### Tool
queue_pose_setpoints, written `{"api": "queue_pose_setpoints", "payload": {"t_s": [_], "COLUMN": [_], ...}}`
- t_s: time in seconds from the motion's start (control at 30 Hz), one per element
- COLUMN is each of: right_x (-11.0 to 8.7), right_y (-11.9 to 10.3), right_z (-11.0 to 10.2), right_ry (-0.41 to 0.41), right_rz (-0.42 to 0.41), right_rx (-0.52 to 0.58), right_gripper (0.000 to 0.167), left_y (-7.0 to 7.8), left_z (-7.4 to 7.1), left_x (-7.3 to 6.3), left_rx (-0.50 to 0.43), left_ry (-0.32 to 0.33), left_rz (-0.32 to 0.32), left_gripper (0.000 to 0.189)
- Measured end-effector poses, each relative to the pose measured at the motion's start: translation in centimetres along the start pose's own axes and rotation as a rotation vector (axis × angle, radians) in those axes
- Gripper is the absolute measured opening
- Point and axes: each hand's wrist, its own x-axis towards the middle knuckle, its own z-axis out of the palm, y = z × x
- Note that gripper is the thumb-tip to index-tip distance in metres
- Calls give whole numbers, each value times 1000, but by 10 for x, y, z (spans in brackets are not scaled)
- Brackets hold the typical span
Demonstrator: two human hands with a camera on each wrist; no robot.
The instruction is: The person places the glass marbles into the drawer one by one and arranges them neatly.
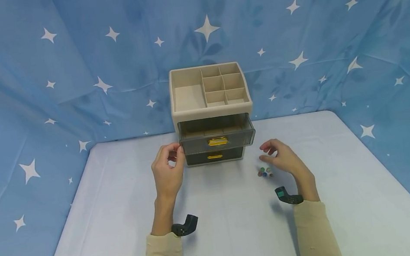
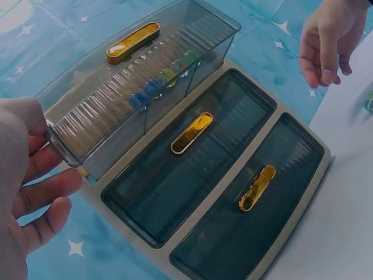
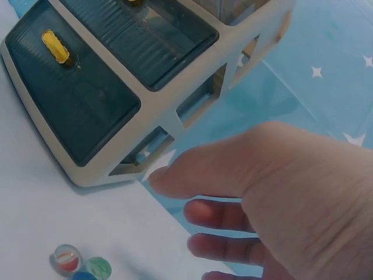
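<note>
A beige desktop organizer (image 1: 212, 112) has its clear upper drawer (image 1: 192, 146) pulled out, with a gold handle (image 1: 218, 141) on the front. My left hand (image 1: 168, 170) pinches the left edge of this drawer between thumb and fingers. Through the drawer's clear wall, several coloured glass marbles (image 2: 152, 87) show in a row in the left wrist view. My right hand (image 1: 283, 158) hovers to the right of the organizer, fingers loosely bent and holding nothing. Just below it, several glass marbles (image 1: 264, 172) lie in a small cluster on the white table.
Below the pulled-out drawer, dark drawers (image 2: 189, 157) with gold handles are closed. The organizer's top has open compartments (image 1: 223, 83). A blue curtain with white stars (image 1: 101, 63) hangs behind and beside the white table (image 1: 227, 230).
</note>
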Motion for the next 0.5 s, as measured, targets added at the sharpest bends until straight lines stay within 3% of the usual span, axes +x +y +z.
{"api": "queue_pose_setpoints", "payload": {"t_s": [0.2, 0.5], "right_x": [0, 1], "right_y": [6, 13], "right_z": [0, 1], "right_ry": [-71, -149], "right_rz": [39, 23], "right_rx": [18, 23], "right_gripper": [40, 36], "left_y": [1, 1], "left_z": [-1, 0], "left_x": [0, 0], "left_rx": [-1, -1], "left_ry": [-6, -3], "left_rz": [-4, 6], "left_gripper": [11, 11]}}
